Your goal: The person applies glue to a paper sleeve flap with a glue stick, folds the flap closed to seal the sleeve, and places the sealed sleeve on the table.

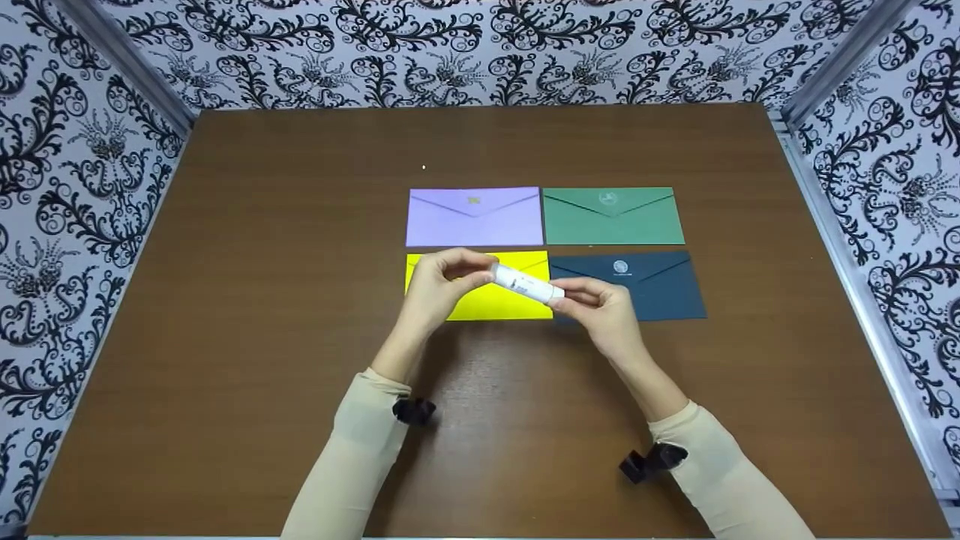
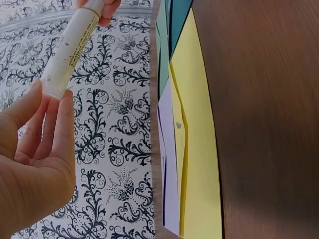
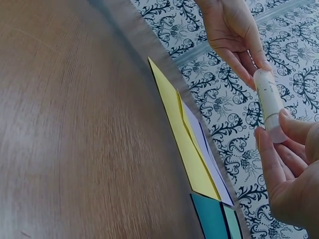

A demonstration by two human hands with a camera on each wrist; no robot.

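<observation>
A white glue stick (image 1: pixel 523 283) with small print is held aslant above the envelopes. My left hand (image 1: pixel 444 289) pinches its ribbed end between thumb and fingertips, as the left wrist view shows. At the other end, the thumb and fingers of my right hand (image 1: pixel 602 309) grip the white cap (image 3: pixel 275 128). Below the hands lie a yellow envelope (image 1: pixel 495 304), partly covered by the left hand, and a dark blue envelope (image 1: pixel 660 289), overlapped by the right hand. Behind them are a lilac envelope (image 1: pixel 474 217) and a green envelope (image 1: pixel 613 217).
The envelopes form two rows on a brown wooden table (image 1: pixel 262 300), flaps facing up. Patterned black-and-white panels (image 1: pixel 450 52) stand at the back and both sides, with metal rails (image 1: pixel 862 300) along the side edges. A tiny white speck (image 1: pixel 424 167) lies behind the lilac envelope.
</observation>
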